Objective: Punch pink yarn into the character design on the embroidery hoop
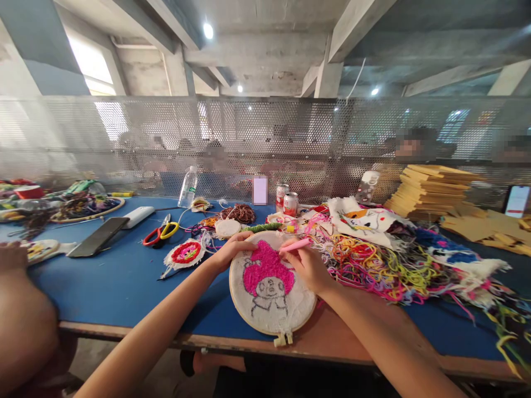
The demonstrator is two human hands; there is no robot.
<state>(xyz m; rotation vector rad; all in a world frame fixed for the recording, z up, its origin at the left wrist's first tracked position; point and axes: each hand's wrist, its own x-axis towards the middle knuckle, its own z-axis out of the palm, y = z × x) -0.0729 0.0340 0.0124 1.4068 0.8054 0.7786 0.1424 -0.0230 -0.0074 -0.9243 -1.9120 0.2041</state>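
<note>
Now left hand grips embroidery hoop rim; right hand pinches pink punch needle, tip on fabric.

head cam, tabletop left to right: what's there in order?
Black phone → scissors → small round red-and-green piece → left hand on the embroidery hoop → right hand holding a pink punch needle → tangled yarn pile → stack of yellow boards.

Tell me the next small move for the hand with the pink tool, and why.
Probably push the pink punch needle in the right hand down into the hoop at the pink patch's upper right edge: its tip rests there, the left hand steadies the rim, and the figure below is only outlined.
</note>
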